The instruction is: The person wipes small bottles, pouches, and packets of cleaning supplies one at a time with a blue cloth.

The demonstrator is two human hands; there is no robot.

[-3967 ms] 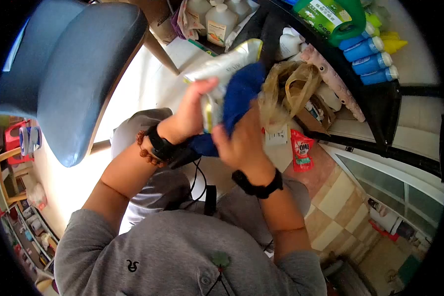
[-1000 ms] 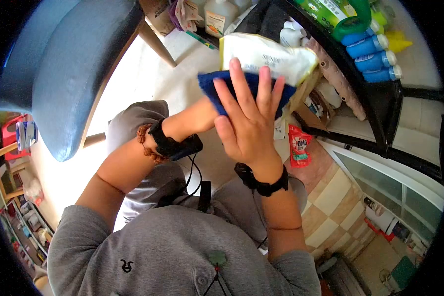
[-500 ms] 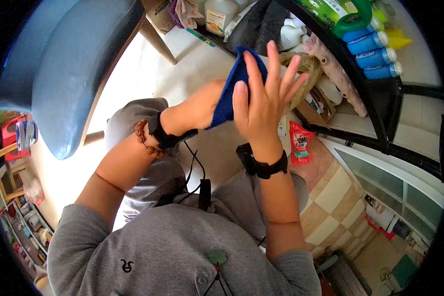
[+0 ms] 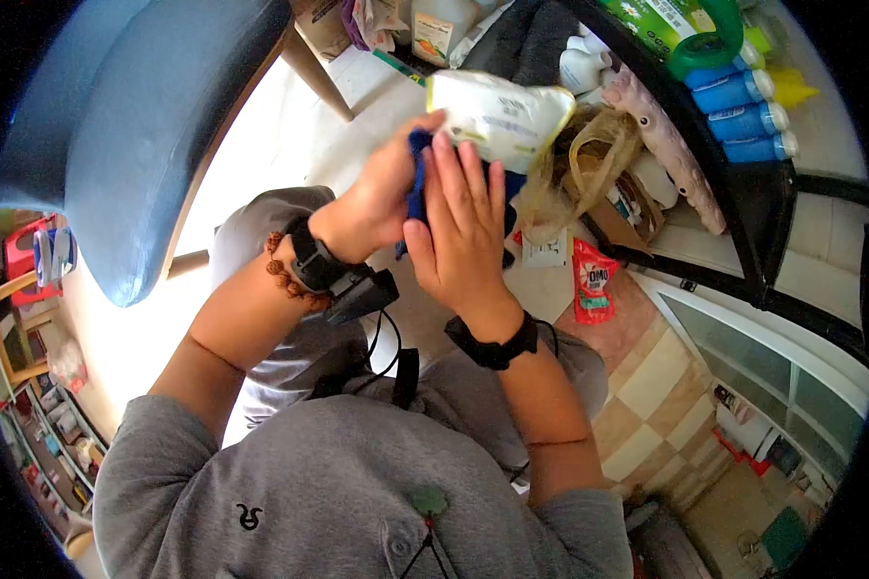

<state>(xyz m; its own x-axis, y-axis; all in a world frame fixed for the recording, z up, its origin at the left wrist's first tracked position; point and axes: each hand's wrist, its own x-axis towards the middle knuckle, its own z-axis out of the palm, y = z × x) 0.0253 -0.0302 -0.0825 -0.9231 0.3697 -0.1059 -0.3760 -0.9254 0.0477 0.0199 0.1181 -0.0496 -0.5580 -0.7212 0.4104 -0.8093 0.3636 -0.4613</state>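
Note:
In front of my knees, a white packet [image 4: 497, 114] with yellow-green edges and small print is held up, slightly blurred. My left hand [image 4: 381, 188] grips it at its left side, with the thumb along the edge; the other fingers are partly hidden. A dark blue cloth [image 4: 417, 198] lies against the packet's lower part, between my two hands. Over the cloth is my right hand [image 4: 465, 236], its fingers stretched out flat and pointing up at the packet's lower edge. Most of the cloth is covered by this hand.
A blue padded seat [image 4: 154, 145] stands at the left. On the right are a black-framed rack [image 4: 753, 222], blue bottles [image 4: 748, 121], a plastic bag [image 4: 589, 159] and a cardboard box [image 4: 637, 227]. A red OMO packet [image 4: 594, 280] lies on the floor.
The white packet has come into view above the cloth, which hid nearly all of it before. My right hand has moved left and down, and its spread fingers have come closer together.

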